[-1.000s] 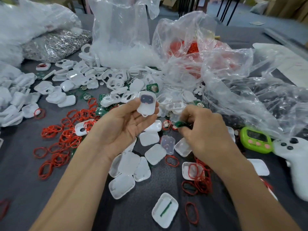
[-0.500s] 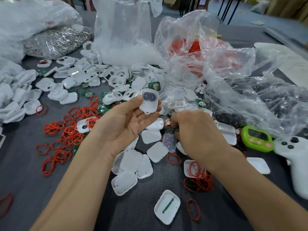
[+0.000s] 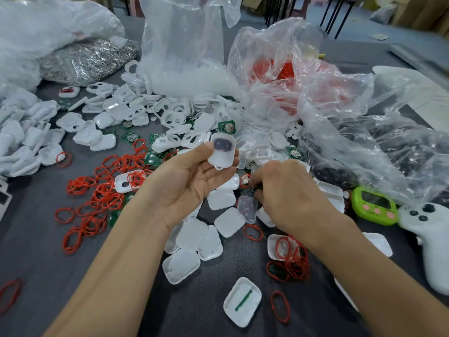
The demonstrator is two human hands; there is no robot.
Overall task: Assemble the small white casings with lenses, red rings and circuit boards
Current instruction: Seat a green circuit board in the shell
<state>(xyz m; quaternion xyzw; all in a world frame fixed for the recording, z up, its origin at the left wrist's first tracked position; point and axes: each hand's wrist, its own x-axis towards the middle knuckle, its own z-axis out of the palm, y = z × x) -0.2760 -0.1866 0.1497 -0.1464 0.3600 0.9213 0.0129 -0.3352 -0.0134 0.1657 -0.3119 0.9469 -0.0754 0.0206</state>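
My left hand (image 3: 192, 181) is palm up and pinches a small white casing (image 3: 222, 152) with a dark lens showing, between thumb and fingertips. My right hand (image 3: 286, 193) is knuckles up just right of it, low over the parts, fingers curled around a small dark green piece (image 3: 257, 190) that is mostly hidden. Several white casing halves (image 3: 194, 239) lie below both hands. Red rings (image 3: 102, 190) are scattered at the left and more red rings (image 3: 294, 261) below my right wrist. Green circuit boards (image 3: 227, 127) lie among white frames behind.
Big clear plastic bags (image 3: 323, 100) of parts stand at the back and right, a bag of metal pieces (image 3: 85, 59) at back left. A green timer (image 3: 375, 205) and a white controller (image 3: 435, 242) lie at the right. One casing half (image 3: 243, 300) sits near the front edge.
My right hand has slid left and away from me over the pile, closer to my left hand. My left hand keeps holding the casing in about the same place.
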